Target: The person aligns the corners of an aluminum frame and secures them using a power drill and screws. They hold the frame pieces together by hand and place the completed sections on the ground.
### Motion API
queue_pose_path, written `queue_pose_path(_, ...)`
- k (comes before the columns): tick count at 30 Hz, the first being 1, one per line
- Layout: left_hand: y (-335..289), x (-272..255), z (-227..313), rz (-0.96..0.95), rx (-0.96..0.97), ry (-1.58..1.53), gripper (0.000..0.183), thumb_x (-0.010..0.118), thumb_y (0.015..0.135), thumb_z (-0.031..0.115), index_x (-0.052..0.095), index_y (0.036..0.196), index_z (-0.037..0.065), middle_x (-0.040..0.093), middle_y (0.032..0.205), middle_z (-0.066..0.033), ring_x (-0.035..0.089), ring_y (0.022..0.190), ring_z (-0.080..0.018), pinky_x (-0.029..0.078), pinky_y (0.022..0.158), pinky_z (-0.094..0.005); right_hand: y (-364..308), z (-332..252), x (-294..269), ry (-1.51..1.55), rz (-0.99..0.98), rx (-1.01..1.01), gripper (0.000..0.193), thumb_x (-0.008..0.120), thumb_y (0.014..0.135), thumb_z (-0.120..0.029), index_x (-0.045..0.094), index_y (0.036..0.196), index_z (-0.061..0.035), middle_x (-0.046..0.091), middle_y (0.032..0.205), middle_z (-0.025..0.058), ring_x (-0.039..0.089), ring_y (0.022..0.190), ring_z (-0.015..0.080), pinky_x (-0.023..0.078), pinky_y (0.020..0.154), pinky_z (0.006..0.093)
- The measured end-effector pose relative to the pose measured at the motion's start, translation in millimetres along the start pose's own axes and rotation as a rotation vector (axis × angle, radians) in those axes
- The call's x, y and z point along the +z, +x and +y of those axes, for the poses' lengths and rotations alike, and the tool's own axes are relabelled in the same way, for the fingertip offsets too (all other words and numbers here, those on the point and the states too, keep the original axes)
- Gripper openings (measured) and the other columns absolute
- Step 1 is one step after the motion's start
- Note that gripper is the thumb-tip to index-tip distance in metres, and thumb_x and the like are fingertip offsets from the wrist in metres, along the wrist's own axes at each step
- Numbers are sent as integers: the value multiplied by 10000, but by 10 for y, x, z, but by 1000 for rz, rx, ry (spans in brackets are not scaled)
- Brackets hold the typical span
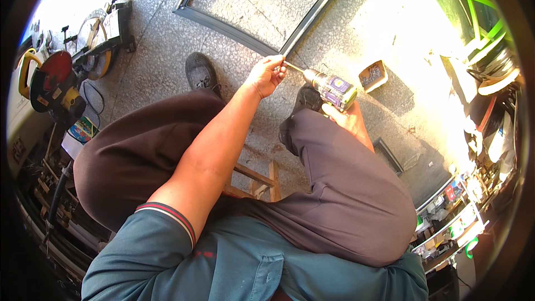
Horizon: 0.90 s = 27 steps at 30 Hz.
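With my right hand (350, 121) I grip a cordless drill (333, 88), its body purple and yellow-green. A long thin bit (294, 66) points from its chuck toward the upper left. At the tip of that bit, my left hand (266, 77) is closed in a pinch. Whatever lies between those fingertips is too small to make out. Just beyond them is the near corner of a dark grey rectangular frame (223, 27), which lies on the speckled floor and continues past the top edge.
To the right of the drill stands a small open box (373, 76) of small metal pieces. A miter saw (103, 36) and a machine with a red disc (56, 69) are at left. Green metal bars (473, 8) rise at upper right. Beneath me is a wooden stool (256, 178).
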<state>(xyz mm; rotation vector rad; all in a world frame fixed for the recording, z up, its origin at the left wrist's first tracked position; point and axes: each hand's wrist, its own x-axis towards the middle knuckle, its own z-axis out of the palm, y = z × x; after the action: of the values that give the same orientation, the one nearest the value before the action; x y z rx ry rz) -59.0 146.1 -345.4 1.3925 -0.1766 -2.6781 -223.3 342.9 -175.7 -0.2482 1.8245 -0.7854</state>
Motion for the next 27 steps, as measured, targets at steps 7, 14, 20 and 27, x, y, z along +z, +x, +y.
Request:
queue_pose_path(7, -2, 9, -12, -40, -14, -27, 93, 695, 981, 116, 655, 1033, 50, 641, 888, -33, 624, 764, -127, 543, 663, -245, 48, 62, -29, 100, -9, 48, 284, 772, 859, -160, 705, 1094, -15, 676, 777, 40, 608, 627, 117, 491, 577, 303)
queue_pose_path(14, -2, -33, 10, -102, -95, -60, 145, 711, 974, 162, 647, 1031, 46, 641, 882, -31, 615, 774, -119, 531, 665, -237, 12, -24, -44, 254, -28, 63, 235, 751, 862, -95, 699, 1070, 2, 637, 735, 10, 534, 542, 82, 448, 518, 265)
queue_pose_path(20, 10, -47, -5, -98, -159, -62, 155, 703, 984, 180, 637, 1018, 45, 621, 856, -23, 584, 735, -106, 502, 626, -231, 31, -27, -53, 272, -31, 111, 247, 755, 859, -91, 688, 1076, 6, 641, 751, 20, 543, 551, 91, 449, 515, 269)
queue_pose_path(27, 128, -77, -106, -7, -245, -175, 161, 672, 1015, 202, 623, 1029, 49, 583, 808, -13, 538, 688, -105, 474, 588, -229, 152, 103, -63, -43, -48, 90, 332, 767, 871, -165, 705, 1158, -10, 724, 849, 73, 668, 682, 126, 533, 586, 307)
